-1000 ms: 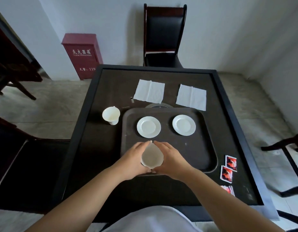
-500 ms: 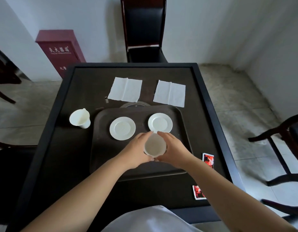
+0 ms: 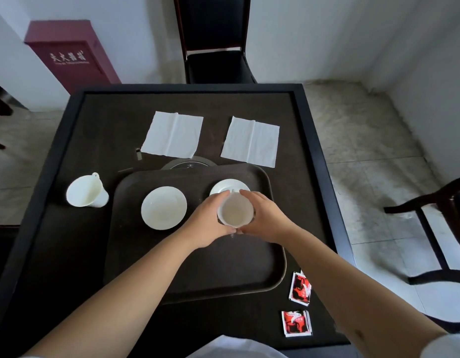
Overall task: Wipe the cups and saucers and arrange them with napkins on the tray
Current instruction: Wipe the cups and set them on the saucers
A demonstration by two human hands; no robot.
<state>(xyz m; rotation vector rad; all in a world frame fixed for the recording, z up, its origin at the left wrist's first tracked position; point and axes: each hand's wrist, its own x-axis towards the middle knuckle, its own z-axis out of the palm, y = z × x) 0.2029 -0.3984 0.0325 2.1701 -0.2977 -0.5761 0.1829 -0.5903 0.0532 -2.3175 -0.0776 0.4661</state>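
Porcelain, glazed and likely slippery and breakable, is being cradled: the white cup [image 3: 235,212] is being gripped around its wall by the left hand [image 3: 207,220] and right hand [image 3: 265,217], above the right saucer [image 3: 230,186] on the tray [image 3: 136,228].

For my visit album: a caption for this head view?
Both hands hold a white ceramic cup above a white round saucer on a dark tray.
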